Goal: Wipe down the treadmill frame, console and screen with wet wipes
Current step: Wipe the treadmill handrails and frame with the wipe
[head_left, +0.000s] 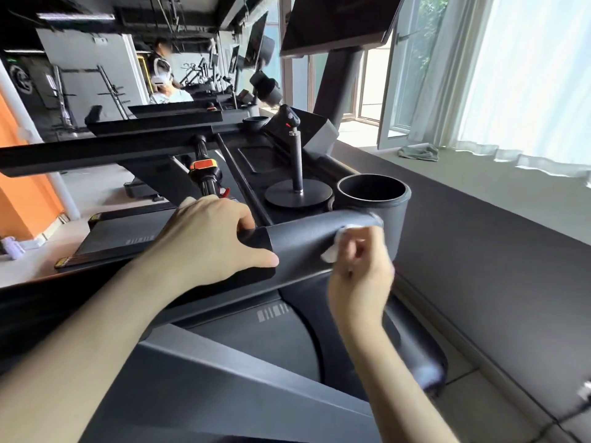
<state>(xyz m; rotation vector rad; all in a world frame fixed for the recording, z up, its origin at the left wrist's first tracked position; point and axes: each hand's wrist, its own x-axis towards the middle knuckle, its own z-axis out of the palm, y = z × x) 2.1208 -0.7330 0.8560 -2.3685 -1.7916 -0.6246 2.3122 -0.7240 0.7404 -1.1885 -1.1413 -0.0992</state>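
A dark grey treadmill handrail (300, 247) runs across the middle of the head view toward a round cup holder (372, 190). My right hand (359, 270) pinches a white wet wipe (335, 247) against the rail just below the cup holder; the hand is motion-blurred. My left hand (208, 241) grips the black end of the same rail, thumb stretched along its front. The console tray (256, 161) lies beyond, and the dark screen (339, 20) hangs at the top.
A small stand with a round base and upright pole (297, 174) sits on the console tray. Neighbouring treadmills line up to the left, where a person (163, 75) stands far back. A window, white curtains and a grey cloth (419, 153) on the sill are at right.
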